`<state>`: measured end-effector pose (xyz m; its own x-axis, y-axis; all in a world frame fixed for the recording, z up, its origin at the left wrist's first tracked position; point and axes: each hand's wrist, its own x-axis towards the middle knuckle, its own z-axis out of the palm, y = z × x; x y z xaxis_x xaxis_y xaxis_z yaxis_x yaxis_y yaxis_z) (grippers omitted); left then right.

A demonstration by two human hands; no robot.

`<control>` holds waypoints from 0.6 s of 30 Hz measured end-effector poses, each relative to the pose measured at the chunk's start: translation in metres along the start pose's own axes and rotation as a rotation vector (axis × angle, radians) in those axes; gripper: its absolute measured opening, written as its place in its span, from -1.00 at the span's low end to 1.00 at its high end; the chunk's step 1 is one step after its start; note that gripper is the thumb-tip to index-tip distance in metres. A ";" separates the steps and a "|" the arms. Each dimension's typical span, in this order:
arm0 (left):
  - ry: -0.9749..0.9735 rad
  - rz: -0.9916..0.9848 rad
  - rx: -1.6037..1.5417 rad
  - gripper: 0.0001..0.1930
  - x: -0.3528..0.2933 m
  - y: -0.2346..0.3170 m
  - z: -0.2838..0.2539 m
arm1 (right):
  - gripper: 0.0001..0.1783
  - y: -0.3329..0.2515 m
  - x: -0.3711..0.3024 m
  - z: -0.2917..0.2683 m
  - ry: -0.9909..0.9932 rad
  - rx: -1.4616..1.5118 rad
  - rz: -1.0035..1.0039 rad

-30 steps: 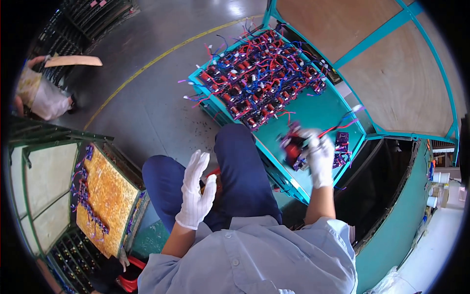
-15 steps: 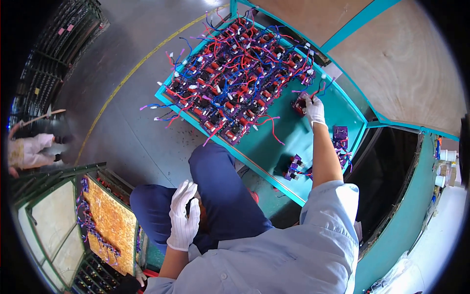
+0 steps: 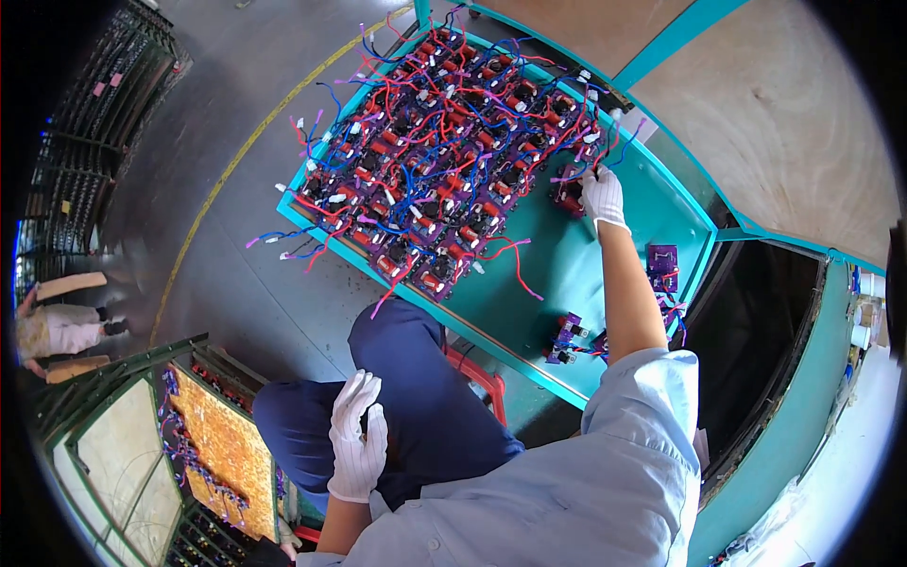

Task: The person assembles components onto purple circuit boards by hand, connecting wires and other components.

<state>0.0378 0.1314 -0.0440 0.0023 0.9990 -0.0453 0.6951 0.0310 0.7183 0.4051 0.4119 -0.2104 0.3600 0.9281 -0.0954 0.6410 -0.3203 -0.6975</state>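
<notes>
Right hand point(image 3: 603, 197), in a white fabric glove, reaches to the upper centre-right of the frame. Fingers curled down onto a small red-and-purple wound component with coloured leads point(image 3: 570, 196), which sits on the teal work tray point(image 3: 567, 274) just left of the fingers. Contact at the fingertips; whether the part is pinched or only touched cannot be told.

That component lies at the right edge of the dense block of similar red and purple components with tangled red, blue and purple wires point(image 3: 444, 142), filling the upper centre of the tray.

Left hand point(image 3: 357, 437), also white-gloved, rests flat and open on the dark blue trouser thigh point(image 3: 425, 416), lower centre. Holds nothing.

Lower right of the tray: two loose clusters of purple components point(image 3: 567, 338), close by the right forearm, and one purple board-like piece point(image 3: 662, 266) near the tray's right rim.

Lower left: orange panel with a row of purple parts point(image 3: 222, 444). Far left: another person in pale clothing point(image 3: 59, 331), well apart.
</notes>
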 end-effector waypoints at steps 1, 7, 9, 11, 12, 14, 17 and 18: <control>-0.003 -0.011 -0.010 -0.75 -0.001 -0.001 0.000 | -0.67 -0.005 -0.007 -0.005 -0.010 0.087 0.063; -0.020 -0.002 -0.025 -0.73 0.001 0.002 0.000 | -0.70 -0.007 -0.014 -0.004 -0.080 0.220 0.073; -0.010 0.008 -0.022 -0.73 0.001 0.003 -0.001 | -0.69 -0.005 -0.010 0.005 -0.086 0.219 0.068; 0.015 0.053 0.008 -0.76 0.000 0.002 -0.003 | -0.67 -0.005 -0.001 0.016 -0.005 0.030 -0.076; 0.020 0.047 0.010 -0.76 -0.001 0.002 -0.003 | -0.63 -0.007 0.003 0.020 -0.014 0.050 -0.028; 0.014 0.049 0.019 -0.76 -0.002 0.001 -0.002 | -0.63 -0.005 0.012 0.030 0.022 0.036 -0.027; 0.008 0.066 0.027 -0.76 0.004 0.003 -0.003 | -0.54 0.000 0.016 0.032 0.025 0.004 -0.041; 0.011 0.080 0.028 -0.77 0.005 0.005 -0.005 | -0.52 0.000 0.018 0.028 0.013 -0.064 -0.060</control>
<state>0.0381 0.1364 -0.0375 0.0507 0.9985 0.0194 0.7129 -0.0498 0.6995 0.3925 0.4334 -0.2323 0.3282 0.9436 -0.0450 0.7039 -0.2760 -0.6545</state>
